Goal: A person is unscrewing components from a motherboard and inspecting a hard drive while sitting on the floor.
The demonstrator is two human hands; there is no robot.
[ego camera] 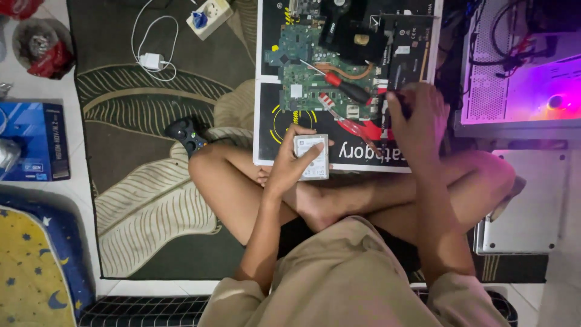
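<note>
I sit cross-legged on a rug. My left hand (295, 162) holds a small flat silver drive (313, 156) above my knees. My right hand (417, 118) is closed around a dark object at the right edge of a black cardboard box (266, 130) lying flat in front of me. On the box lie a green circuit board (308, 72), a black card with a fan (357, 36), and red-handled screwdrivers (348, 91), just left of my right hand.
A black game controller (186, 134) lies by my left knee. A white charger with cable (151, 60) and a power strip (209, 17) sit on the rug. An open computer case glowing purple (520, 72) stands at right, with a silver laptop (529, 206) below it. A blue box (33, 140) lies at left.
</note>
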